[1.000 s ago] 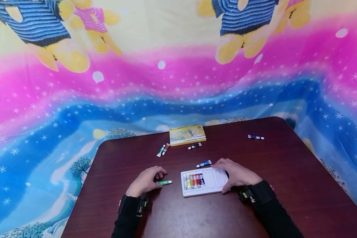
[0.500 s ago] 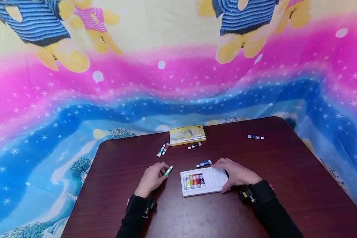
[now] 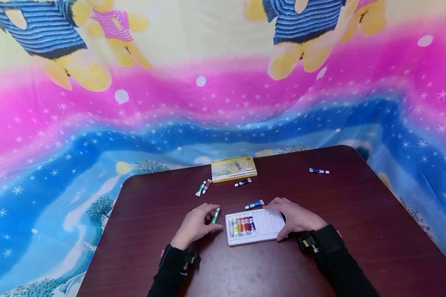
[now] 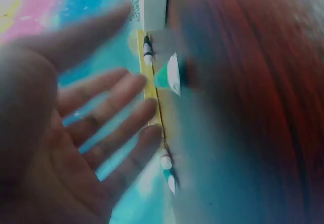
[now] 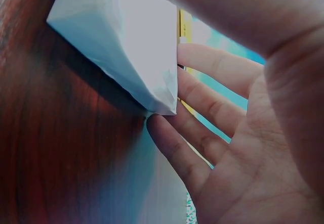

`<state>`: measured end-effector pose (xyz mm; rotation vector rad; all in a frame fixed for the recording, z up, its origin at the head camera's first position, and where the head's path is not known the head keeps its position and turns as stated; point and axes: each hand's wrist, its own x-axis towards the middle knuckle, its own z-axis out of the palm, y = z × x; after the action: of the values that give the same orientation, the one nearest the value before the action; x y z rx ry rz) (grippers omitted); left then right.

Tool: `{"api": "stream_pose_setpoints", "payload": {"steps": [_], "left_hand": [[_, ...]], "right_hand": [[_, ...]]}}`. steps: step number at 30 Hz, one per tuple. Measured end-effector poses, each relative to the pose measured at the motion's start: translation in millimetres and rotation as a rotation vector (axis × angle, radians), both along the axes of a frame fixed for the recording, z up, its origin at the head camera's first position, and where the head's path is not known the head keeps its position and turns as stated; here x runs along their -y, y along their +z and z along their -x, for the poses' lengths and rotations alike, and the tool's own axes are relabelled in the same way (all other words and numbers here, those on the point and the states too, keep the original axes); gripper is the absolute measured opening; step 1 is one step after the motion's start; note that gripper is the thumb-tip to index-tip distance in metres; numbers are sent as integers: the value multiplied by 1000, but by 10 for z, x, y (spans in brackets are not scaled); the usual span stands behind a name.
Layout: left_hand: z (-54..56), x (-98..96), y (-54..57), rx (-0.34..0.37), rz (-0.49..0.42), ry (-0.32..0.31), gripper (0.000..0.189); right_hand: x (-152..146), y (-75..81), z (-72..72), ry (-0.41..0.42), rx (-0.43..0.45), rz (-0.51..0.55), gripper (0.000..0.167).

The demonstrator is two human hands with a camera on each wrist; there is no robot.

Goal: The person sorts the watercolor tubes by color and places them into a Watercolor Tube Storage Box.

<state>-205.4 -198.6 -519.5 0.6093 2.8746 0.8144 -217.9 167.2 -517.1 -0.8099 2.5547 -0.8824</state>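
Note:
A green paint tube (image 3: 215,216) lies on the table just left of the white plastic paint tray (image 3: 271,222). My left hand (image 3: 196,225) is beside this tube, thumb and fingers spread apart. In the left wrist view a gap separates the fingers from the green tube (image 4: 168,77), which is seen end-on. My right hand (image 3: 297,216) holds the tray at its right end, thumb on the near side and fingers on the far side. Several tubes, yellow through red to dark blue, fill the tray's left slots (image 3: 242,226). A blue tube (image 3: 254,204) lies just behind the tray.
A yellow paint box (image 3: 234,169) lies at the table's back edge, with a black tube (image 3: 243,182) in front. Left of it are a teal-green tube (image 3: 200,188) and a brown-red tube (image 3: 207,186). Another dark blue tube (image 3: 319,170) lies far right on the dark table (image 3: 282,272).
My left hand has moved right and turned the green tube from sideways to nearly upright in the head view, closer to the tray, then its fingers parted from it. My right hand stayed still.

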Motion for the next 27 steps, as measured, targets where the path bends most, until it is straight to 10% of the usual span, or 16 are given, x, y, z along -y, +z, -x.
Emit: {"api": "stream_pose_setpoints", "payload": {"steps": [8, 27], "left_hand": [[-97, -303, 30, -16, 158, -166, 119], [-125, -392, -43, -3, 192, -162, 103]], "right_hand": [[16, 26, -17, -10, -2, -14, 91], [391, -133, -52, -39, -134, -58, 76]]}}
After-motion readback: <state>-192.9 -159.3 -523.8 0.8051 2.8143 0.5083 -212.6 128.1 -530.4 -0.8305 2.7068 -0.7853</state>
